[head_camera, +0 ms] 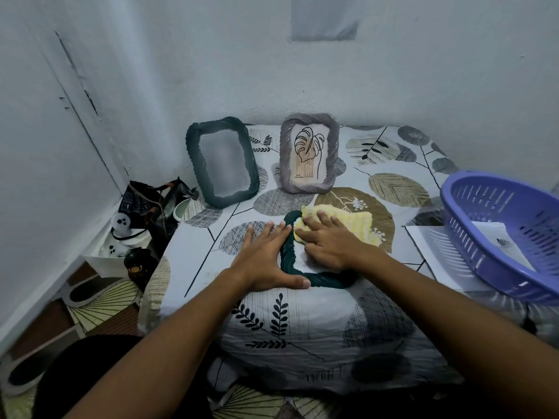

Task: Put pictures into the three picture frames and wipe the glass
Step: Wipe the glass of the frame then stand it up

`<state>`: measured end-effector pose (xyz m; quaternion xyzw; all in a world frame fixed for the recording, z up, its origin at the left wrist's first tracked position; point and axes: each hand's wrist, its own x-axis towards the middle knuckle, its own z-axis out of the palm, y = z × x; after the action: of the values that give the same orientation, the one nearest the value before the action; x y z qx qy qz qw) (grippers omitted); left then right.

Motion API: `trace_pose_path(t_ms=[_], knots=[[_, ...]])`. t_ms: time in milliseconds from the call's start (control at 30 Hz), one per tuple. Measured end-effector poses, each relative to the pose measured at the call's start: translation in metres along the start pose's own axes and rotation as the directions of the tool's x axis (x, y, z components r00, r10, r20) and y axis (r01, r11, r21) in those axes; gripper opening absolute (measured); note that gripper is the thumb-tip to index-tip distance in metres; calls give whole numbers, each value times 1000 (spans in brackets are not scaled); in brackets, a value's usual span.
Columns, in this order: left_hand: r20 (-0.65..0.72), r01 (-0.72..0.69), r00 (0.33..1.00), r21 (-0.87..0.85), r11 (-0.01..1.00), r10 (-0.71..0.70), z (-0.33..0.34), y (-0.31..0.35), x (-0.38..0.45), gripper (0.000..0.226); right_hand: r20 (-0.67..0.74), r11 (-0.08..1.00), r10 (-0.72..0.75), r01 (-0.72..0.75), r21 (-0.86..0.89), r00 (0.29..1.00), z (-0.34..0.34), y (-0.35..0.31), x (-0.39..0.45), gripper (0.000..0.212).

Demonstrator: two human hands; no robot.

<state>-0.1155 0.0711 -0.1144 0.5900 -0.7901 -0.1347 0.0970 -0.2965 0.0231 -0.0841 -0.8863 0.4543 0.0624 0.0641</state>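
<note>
Leftmost, on the floor by the wall, a dark bag (151,204) and a white ghost-shaped figure (122,226) are being kept in a cluttered corner, just beside the bench (302,328), which is being covered by a leaf-patterned cloth (390,189).

Item: dark green frame (222,161), standing upright at the back left of the bench, tilted against the wall; its glass is being shown as a blurred grey pane, contents not legible.

Item: left hand (266,261), fingers straight and spread, being pressed flat on the cloth and against the left rim of a second dark green frame (287,255). That frame is lying flat near the middle of the bench, largely hidden under both hands.

Item: grey frame (308,154), standing upright at the back centre, a line drawing of a leaf being displayed inside it.

Item: right hand (329,241), fingers extended, being pressed down on a yellow cloth (341,222), which is being held against the upper part of the flat frame's glass.

Item: purple slotted basket (508,234), being seen at the right edge, over a white sheet of paper (429,246) lying on the bench.
</note>
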Motion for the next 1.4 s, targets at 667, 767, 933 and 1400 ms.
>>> trace_pose_path(t_ms=[667,767,933,1400], knots=[[-1,0,1000,25,1000,0,-1,1,-1,135,16,997,-75,76,-21,997,7,-12,-43,56],[2,-3,1000,18,1000,3,-1,1,-1,136,-11,1000,-20,20,16,1000,8,-12,-29,53],[7,-3,1000,12,1000,3,1,0,1,140,-26,998,-11,13,61,1000,10,-13,-25,51],[6,8,1000,1,1000,-8,-2,3,0,136,-38,995,-34,37,95,999,7,-18,-34,57]])
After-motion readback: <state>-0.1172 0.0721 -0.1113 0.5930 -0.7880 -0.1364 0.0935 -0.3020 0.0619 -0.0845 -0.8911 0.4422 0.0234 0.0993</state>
